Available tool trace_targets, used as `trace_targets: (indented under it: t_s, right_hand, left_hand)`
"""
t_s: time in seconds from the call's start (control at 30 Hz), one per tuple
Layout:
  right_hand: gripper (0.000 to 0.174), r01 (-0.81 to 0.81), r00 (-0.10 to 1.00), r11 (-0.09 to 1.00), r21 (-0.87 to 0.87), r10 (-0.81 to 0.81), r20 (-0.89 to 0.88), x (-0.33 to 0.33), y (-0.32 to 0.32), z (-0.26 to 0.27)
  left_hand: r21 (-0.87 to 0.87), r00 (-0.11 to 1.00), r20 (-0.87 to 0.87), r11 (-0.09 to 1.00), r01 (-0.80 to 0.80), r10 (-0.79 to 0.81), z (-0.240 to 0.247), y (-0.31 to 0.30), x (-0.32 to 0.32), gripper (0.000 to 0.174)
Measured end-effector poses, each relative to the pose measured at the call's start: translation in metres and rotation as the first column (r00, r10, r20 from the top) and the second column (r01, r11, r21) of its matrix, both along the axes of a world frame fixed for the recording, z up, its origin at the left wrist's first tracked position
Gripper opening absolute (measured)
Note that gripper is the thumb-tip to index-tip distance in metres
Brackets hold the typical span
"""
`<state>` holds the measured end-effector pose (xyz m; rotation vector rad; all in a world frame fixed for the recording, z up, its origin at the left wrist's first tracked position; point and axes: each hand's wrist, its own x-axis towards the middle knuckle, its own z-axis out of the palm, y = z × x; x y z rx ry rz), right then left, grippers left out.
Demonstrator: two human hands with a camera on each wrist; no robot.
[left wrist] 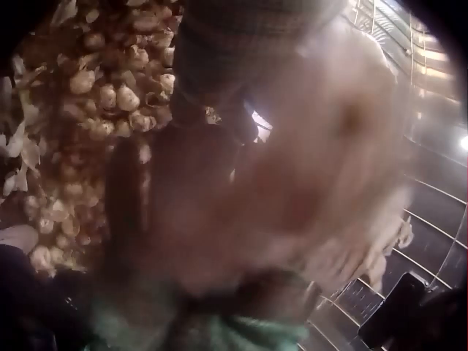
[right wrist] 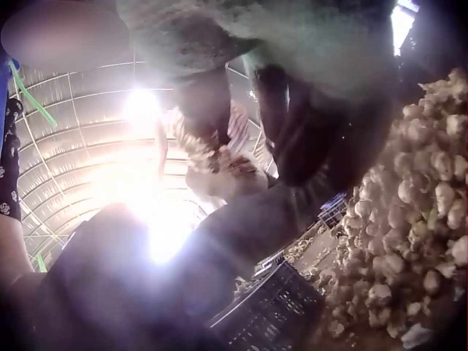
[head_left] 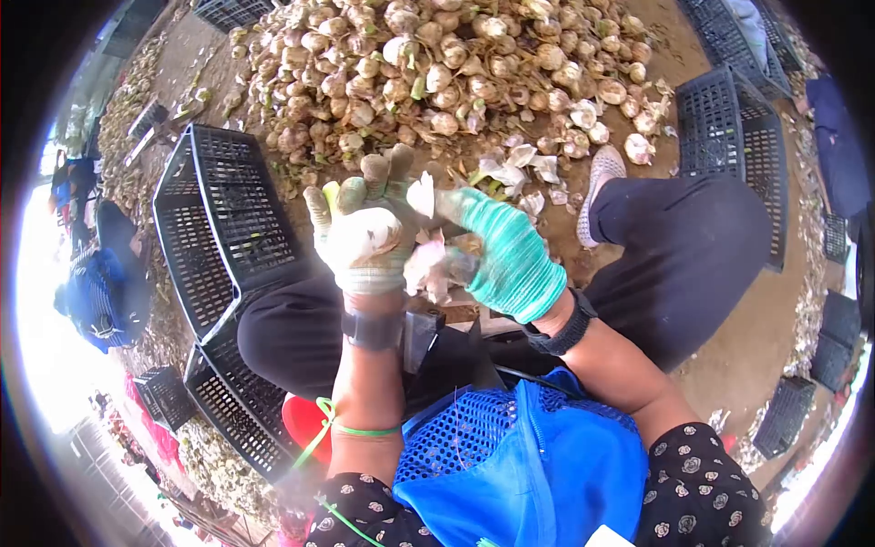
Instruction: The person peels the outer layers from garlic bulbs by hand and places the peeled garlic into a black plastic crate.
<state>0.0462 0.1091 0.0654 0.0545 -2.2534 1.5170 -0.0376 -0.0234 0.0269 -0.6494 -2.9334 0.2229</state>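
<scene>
My left hand (head_left: 360, 205) wears a pale glove with browned fingertips and is turned palm up. Its fingers bend round a whitish garlic bulb (head_left: 372, 233), and a bit of green stem (head_left: 332, 197) shows between them. On the right, my right hand (head_left: 512, 251), in a green striped glove, pinches papery, pinkish garlic (head_left: 427, 270) between thumb and fingers. A white flake of skin (head_left: 420, 195) sits between the two hands. In the right wrist view, pale garlic (right wrist: 234, 179) shows between dark gloved fingers. The left wrist view is mostly blurred by the nearby hand.
A large heap of garlic bulbs (head_left: 437, 73) lies ahead on the ground, with loose skins (head_left: 519, 169) at its near edge. Black slatted crates (head_left: 241, 201) stand at my left, and another crate (head_left: 734, 137) at the right. A blue bag (head_left: 556, 456) covers my lap.
</scene>
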Motion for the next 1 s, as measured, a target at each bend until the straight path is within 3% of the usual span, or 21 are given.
trace_targets:
  t_s: [0.03,0.07,0.1,0.17,0.2,0.27,0.3,0.33,0.37,0.4,0.43,0.5,0.6,0.63,0.73,0.77,0.8,0.87,0.9,0.97,1.0]
  right_hand:
    - [0.043,0.014,0.99,0.965,-0.261,0.023,0.139,0.005,-0.002,0.008]
    - [0.035,0.058,0.937,0.815,-0.577,0.156,0.314,0.005,-0.006,0.006]
    - [0.031,0.08,0.914,0.733,-0.675,0.215,0.343,0.005,-0.007,0.006]
    - [0.026,0.15,0.875,0.483,-0.863,0.342,0.343,0.005,-0.014,0.007]
    - [0.026,0.153,0.873,0.488,-0.859,0.34,0.349,0.007,-0.018,0.008]
    - [0.026,0.161,0.901,0.164,-0.973,0.378,0.213,0.01,-0.025,0.014]
    - [0.024,0.207,0.885,0.262,-0.943,0.361,0.294,0.009,-0.026,0.016]
    - [0.024,0.209,0.884,0.269,-0.94,0.358,0.299,0.01,-0.025,0.01]
    - [0.023,0.135,0.883,0.106,-0.985,0.439,0.168,0.01,-0.024,0.007]
    - [0.023,0.068,0.867,-0.066,-0.996,0.497,0.026,0.009,-0.024,0.007]
    - [0.021,0.217,0.873,0.089,-0.972,0.428,0.234,0.012,-0.028,0.01]
    - [0.022,0.19,0.872,0.108,-0.976,0.438,0.218,0.012,-0.032,-0.002]
    - [0.018,0.232,0.863,0.165,-0.958,0.419,0.282,0.012,-0.04,0.003]
    - [0.014,0.303,0.851,0.2,-0.932,0.384,0.359,0.012,-0.044,0.007]
    - [0.019,0.261,0.868,0.15,-0.954,0.396,0.3,0.013,-0.052,-0.001]
    - [0.021,0.241,0.878,0.123,-0.963,0.395,0.27,0.013,-0.054,-0.006]
    - [0.023,0.219,0.888,0.096,-0.971,0.392,0.239,0.014,-0.056,-0.01]
    - [0.028,0.174,0.908,0.036,-0.984,0.382,0.174,0.014,-0.059,-0.011]
    - [0.028,0.169,0.911,0.034,-0.985,0.377,0.169,0.014,-0.06,-0.007]
    - [0.027,0.217,0.903,0.02,-0.976,0.375,0.209,0.015,-0.059,0.006]
    - [0.027,0.212,0.905,0.018,-0.977,0.373,0.203,0.013,-0.058,0.01]
  left_hand:
    - [0.742,0.856,0.355,0.671,-0.014,-0.375,-0.002,0.003,-0.001,0.052]
    - [0.915,0.556,0.23,-0.017,-0.404,-0.799,-0.004,0.005,-0.002,0.054]
    - [0.368,0.367,-0.26,-0.444,-0.817,-0.893,-0.004,0.006,-0.003,0.056]
    - [0.312,0.387,-0.269,-0.46,-0.831,-0.882,-0.004,0.007,0.002,0.057]
    - [0.253,0.41,-0.274,-0.476,-0.842,-0.87,-0.002,0.009,0.005,0.058]
    - [0.297,0.391,-0.348,-0.496,-0.816,-0.852,0.0,0.017,0.009,0.059]
    - [0.245,0.442,-0.326,-0.526,-0.815,-0.836,0.001,0.018,0.014,0.059]
    - [0.193,0.489,-0.302,-0.555,-0.809,-0.818,0.004,0.018,0.019,0.06]
    - [0.229,0.481,0.106,-0.449,-0.864,-0.871,0.034,0.019,0.027,0.057]
    - [0.225,0.482,0.099,-0.452,-0.863,-0.87,0.028,0.017,0.026,0.057]
    - [0.182,0.477,-0.076,-0.483,-0.857,-0.876,0.017,0.016,0.025,0.06]
    - [0.106,0.495,-0.298,-0.544,-0.833,-0.816,0.009,0.017,0.025,0.06]
    - [0.087,0.503,-0.286,-0.544,-0.834,-0.816,0.012,0.01,0.027,0.057]
    - [0.087,0.532,-0.142,-0.546,-0.833,-0.835,0.011,0.006,0.028,0.055]
    - [0.181,0.486,-0.228,-0.527,-0.83,-0.844,0.015,-0.003,0.027,0.053]
    - [-0.045,0.462,-0.267,-0.468,-0.883,-0.846,0.024,-0.004,0.031,0.054]
    - [-0.042,0.459,-0.271,-0.466,-0.884,-0.846,0.025,-0.008,0.029,0.054]
    - [-0.07,0.309,-0.216,-0.301,-0.951,-0.926,0.023,-0.019,0.023,0.055]
    - [-0.065,0.303,-0.217,-0.296,-0.953,-0.928,0.022,-0.021,0.023,0.055]
    - [-0.051,0.492,-0.006,-0.491,-0.87,-0.871,0.02,-0.024,0.023,0.052]
    - [-0.046,0.49,-0.008,-0.489,-0.871,-0.872,0.015,-0.026,0.021,0.052]
